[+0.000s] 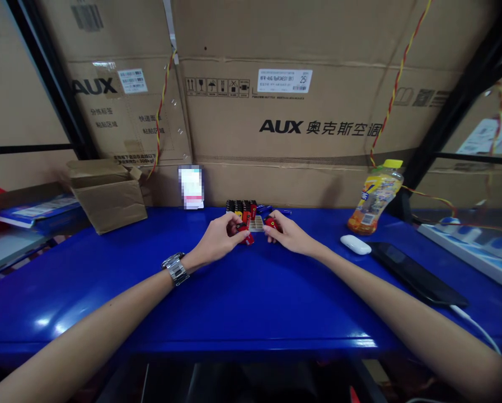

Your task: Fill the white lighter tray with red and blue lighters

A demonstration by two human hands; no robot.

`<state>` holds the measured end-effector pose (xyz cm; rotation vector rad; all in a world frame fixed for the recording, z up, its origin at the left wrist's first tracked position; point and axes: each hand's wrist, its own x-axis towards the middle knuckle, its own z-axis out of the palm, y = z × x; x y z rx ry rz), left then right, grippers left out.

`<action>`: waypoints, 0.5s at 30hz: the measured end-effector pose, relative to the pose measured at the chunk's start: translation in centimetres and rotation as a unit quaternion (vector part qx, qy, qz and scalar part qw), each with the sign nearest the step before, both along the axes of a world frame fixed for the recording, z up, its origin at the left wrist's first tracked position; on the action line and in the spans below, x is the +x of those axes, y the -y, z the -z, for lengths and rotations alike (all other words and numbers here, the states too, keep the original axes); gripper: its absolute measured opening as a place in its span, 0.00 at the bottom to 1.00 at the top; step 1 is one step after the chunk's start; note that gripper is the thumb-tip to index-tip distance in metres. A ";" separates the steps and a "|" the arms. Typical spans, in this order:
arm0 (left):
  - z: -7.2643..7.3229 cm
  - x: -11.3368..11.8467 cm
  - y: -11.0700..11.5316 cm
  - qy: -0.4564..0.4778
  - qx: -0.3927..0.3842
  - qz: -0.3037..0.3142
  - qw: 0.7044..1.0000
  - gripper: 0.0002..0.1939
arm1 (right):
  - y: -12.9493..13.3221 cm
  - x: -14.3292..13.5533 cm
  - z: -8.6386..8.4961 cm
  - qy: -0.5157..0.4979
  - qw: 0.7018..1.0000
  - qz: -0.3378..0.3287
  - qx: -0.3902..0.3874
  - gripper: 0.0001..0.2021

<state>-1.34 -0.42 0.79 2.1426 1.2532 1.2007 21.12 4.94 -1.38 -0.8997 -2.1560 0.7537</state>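
My left hand (225, 238), with a metal watch on its wrist, has its fingers closed on a small red and black item (244, 228). To its right, my right hand (286, 232) pinches a red item with a yellow emblem (271, 223). Between and behind the hands stands a pale tray with small compartments (257, 224). Several black-topped pieces (241, 205) stand in rows at its back left, with red and yellow ones in front. Blue pen-like objects (264, 209) lie just behind the tray.
On the blue table (234, 302), a cardboard box (108, 196) and a lit phone (191, 187) stand at the back left. At the right are a drink bottle (374, 198), a white case (355, 244), a black phone with a cable (414, 271) and a power strip (473, 254).
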 end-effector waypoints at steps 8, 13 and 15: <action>0.2 0.8 0.1 0.251 -0.114 0.058 0.960 0.15 | 0.3 -1.1 0.1 -0.165 0.984 0.014 -0.065 0.15; 0.4 1.2 0.2 0.271 -0.095 0.060 0.956 0.11 | 0.3 -1.3 0.1 -0.236 0.959 0.005 -0.156 0.19; 0.5 1.3 0.2 0.281 -0.105 0.072 0.951 0.11 | 0.5 -1.4 -0.1 -0.250 0.953 0.007 -0.168 0.19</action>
